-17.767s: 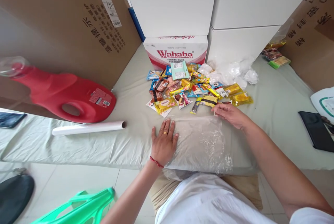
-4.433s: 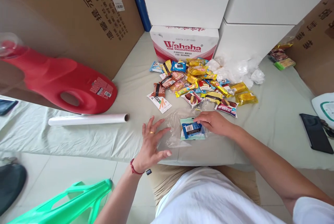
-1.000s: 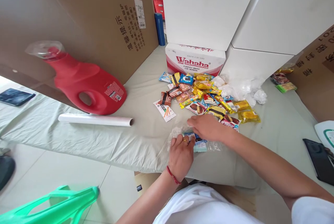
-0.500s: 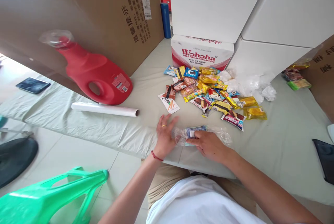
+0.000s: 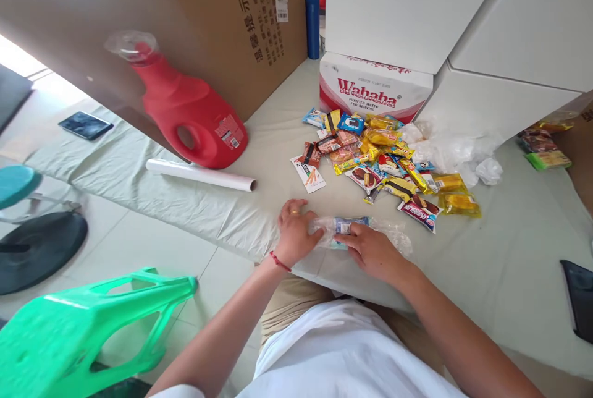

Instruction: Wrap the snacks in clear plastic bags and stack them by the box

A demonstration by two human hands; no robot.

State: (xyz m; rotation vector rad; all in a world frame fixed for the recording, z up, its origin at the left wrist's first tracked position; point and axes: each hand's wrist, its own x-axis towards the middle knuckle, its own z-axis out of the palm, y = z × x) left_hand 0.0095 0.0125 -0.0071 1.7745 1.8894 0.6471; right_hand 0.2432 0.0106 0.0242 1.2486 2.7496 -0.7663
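Near the front edge of the bench (image 5: 472,274), the right hand (image 5: 377,253) rests bent fingers on the blue packet (image 5: 351,224), index foremost; whether they grip it is unclear. The left hand (image 5: 295,234), thumb and index parted, touches the left end of the clear film (image 5: 393,235) bunched about the packet. So the packet lies between the hands, nearer the right, the film bundle's long axis running roughly along the front edge. Beyond, toward the back edge, snacks (image 5: 367,178) heap before the box (image 5: 373,86); leftward lies the roll (image 5: 201,174).
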